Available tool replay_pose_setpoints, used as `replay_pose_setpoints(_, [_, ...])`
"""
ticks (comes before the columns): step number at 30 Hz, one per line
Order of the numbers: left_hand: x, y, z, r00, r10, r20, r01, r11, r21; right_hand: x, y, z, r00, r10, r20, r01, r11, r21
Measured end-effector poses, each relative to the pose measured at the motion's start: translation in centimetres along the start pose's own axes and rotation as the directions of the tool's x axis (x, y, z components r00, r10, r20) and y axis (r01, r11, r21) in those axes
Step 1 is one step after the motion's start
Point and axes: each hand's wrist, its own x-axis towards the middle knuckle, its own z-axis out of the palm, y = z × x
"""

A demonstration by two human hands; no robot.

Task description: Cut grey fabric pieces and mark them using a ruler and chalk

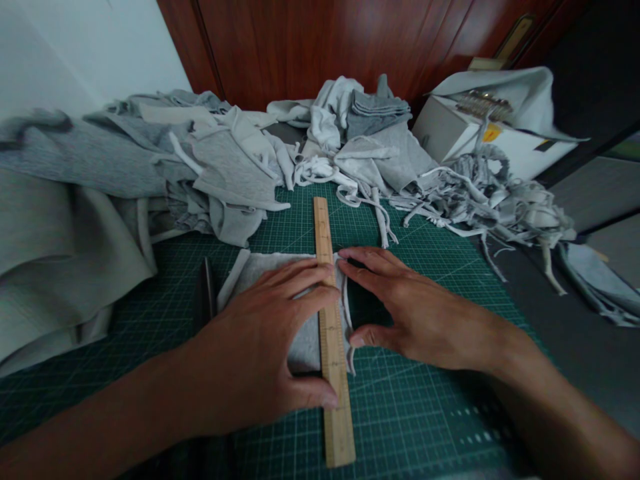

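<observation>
A wooden ruler (333,340) lies lengthwise over a small piece of grey fabric (305,347) on the green cutting mat (400,413). My left hand (270,327) is spread across the fabric, with its fingertips and thumb pressing on the ruler. To the right, my right hand (395,300) rests with fingers apart, its fingertips and thumb touching the fabric's right edge beside the ruler. Close to the left of the fabric, a dark pointed blade (207,290) shows; the rest of it is hidden behind my left hand and forearm.
Heaps of grey fabric (220,173) line the back and left of the mat. Tangled fabric strips (480,193) lie at the right rear. Behind them stands a white box (445,130) with a pale cloth and metal pieces on top. A reddish wooden door (310,47) closes off the back.
</observation>
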Motion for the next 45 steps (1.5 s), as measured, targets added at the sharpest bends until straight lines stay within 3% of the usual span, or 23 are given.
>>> replay_pose_setpoints(12, [0.1,-0.1,-0.1,0.999,0.017,-0.046,-0.018,1.0,-0.004,0.0,-0.2,0.2,1.0,-0.002,-0.028,0.002,1.0,0.026])
replay_pose_setpoints(16, [0.1,-0.1,0.0,0.998,0.007,-0.057,-0.006,1.0,0.005,-1.5,0.6,-1.9,1.0,0.004,-0.002,-0.004,1.0,0.026])
replay_pose_setpoints(18, [0.1,-0.2,0.1,0.998,0.005,-0.069,-0.004,1.0,0.019,-3.0,1.7,-3.8,0.985,0.08,-0.154,-0.08,0.997,0.008])
replay_pose_setpoints(20, [0.1,-0.3,0.1,0.997,0.01,-0.073,-0.008,1.0,0.03,-4.4,2.9,-5.5,0.925,0.207,-0.318,-0.209,0.978,0.029])
replay_pose_setpoints(22, [0.1,-0.5,0.2,0.997,0.019,-0.075,-0.017,0.999,0.032,-5.3,4.0,-6.3,0.906,0.314,-0.284,-0.315,0.948,0.043])
replay_pose_setpoints(26, [0.0,-0.7,0.2,0.997,0.043,-0.069,-0.04,0.998,0.052,-5.1,5.0,-4.9,0.926,0.376,-0.036,-0.374,0.926,0.058])
replay_pose_setpoints(28, [0.0,-0.6,0.1,0.997,0.055,-0.061,-0.051,0.996,0.066,-4.7,5.2,-3.7,0.93,0.366,-0.001,-0.365,0.928,0.073])
replay_pose_setpoints(31, [0.2,-0.2,-0.3,0.998,0.049,-0.044,-0.045,0.996,0.082,-4.4,5.4,-2.8,0.931,0.363,-0.027,-0.36,0.929,0.084])
replay_pose_setpoints(35, [0.5,0.1,-0.9,0.999,0.047,-0.003,-0.046,0.993,0.106,-3.6,5.2,-3.1,0.952,0.302,-0.053,-0.297,0.952,0.074])
replay_pose_setpoints(38, [0.8,0.0,-1.1,0.997,0.072,-0.001,-0.072,0.992,0.101,-1.4,3.9,-2.9,0.952,0.236,-0.197,-0.185,0.951,0.247])
replay_pose_setpoints(39, [0.8,-0.1,-1.1,0.997,0.077,-0.004,-0.077,0.992,0.099,-0.3,3.2,-2.5,0.937,0.246,-0.247,-0.136,0.91,0.392])
replay_pose_setpoints(41, [0.9,-0.3,-1.0,0.997,0.083,-0.008,-0.082,0.992,0.1,2.1,1.7,-1.5,0.927,0.243,-0.285,0.024,0.722,0.692])
replay_pose_setpoints(45, [0.7,-0.7,-0.7,0.995,0.096,-0.024,-0.092,0.989,0.112,6.1,-0.5,1.1,0.913,0.252,-0.321,0.194,0.424,0.885])
